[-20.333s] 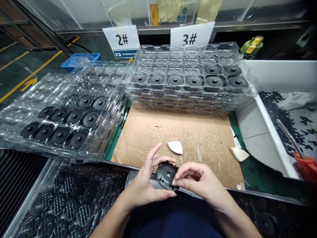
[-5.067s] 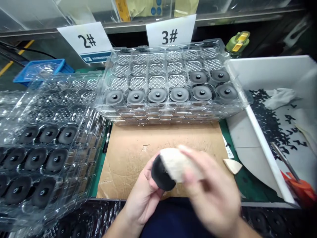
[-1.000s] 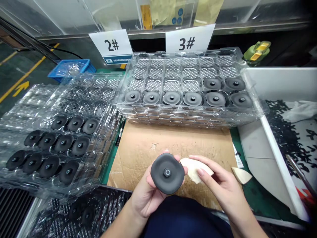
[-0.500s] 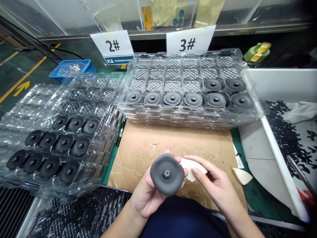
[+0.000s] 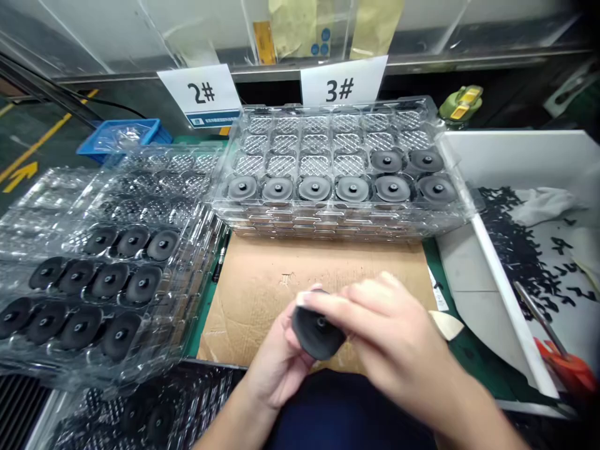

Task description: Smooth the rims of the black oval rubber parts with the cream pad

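Note:
My left hand (image 5: pixel 276 356) is closed around the edge of a black rounded disc (image 5: pixel 315 337) with a small raised stud at its centre. The disc is tilted and faces up above the cardboard. My right hand (image 5: pixel 379 325), slightly blurred, reaches across the disc with its fingers bent over the top edge. A sliver of a cream pad (image 5: pixel 300 299) shows at the right fingertips; the rest of it is hidden. Another cream wedge-shaped pad (image 5: pixel 447 325) lies to the right, on the cardboard's edge.
Behind the cardboard (image 5: pixel 253 281) stands a stack of clear trays (image 5: pixel 337 219) partly filled with black discs. More trays (image 5: pixel 182 275) of discs are at left. A white bin (image 5: pixel 510 312) with small black pieces and an orange-handled tool (image 5: pixel 562 362) sits at right.
My right hand has moved left with the cream pad, from beside the disc to over its face. The disc has tilted in my left hand. The view has shifted a little.

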A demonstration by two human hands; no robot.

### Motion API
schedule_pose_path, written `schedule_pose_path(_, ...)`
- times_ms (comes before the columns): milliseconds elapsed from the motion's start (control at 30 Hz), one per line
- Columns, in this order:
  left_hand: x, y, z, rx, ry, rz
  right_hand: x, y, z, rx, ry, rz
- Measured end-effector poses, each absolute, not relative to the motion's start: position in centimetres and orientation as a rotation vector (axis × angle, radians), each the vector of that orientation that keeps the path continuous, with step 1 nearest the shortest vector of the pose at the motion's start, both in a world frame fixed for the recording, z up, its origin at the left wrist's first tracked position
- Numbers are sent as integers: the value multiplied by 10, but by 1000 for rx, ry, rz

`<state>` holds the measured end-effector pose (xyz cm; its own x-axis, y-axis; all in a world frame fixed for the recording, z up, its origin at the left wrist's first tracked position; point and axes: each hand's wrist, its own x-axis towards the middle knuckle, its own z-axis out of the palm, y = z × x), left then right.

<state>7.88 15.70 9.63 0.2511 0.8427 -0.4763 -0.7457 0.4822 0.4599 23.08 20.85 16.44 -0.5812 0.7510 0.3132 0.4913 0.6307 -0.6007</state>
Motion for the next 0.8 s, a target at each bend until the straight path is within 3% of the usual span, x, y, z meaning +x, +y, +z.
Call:
schedule_pose_path(267,78,166,106,252,736,1306,210,180,147,-1050,-2088,466)
schedule_pose_path(367,77,169,106,255,769,1383,218,168,137,-1080,-2049,746)
schedule_pose_path(500,76,171,111,254,790,1385,235,178,120,-1254,-1496,1118)
schedule_pose_path(633,80,171,115,265,759,1355,237,187,125,-1411,-1267,989)
schedule_pose_path(800,83,165,114,253,706,1319,220,181,157,-1036,-1805,690)
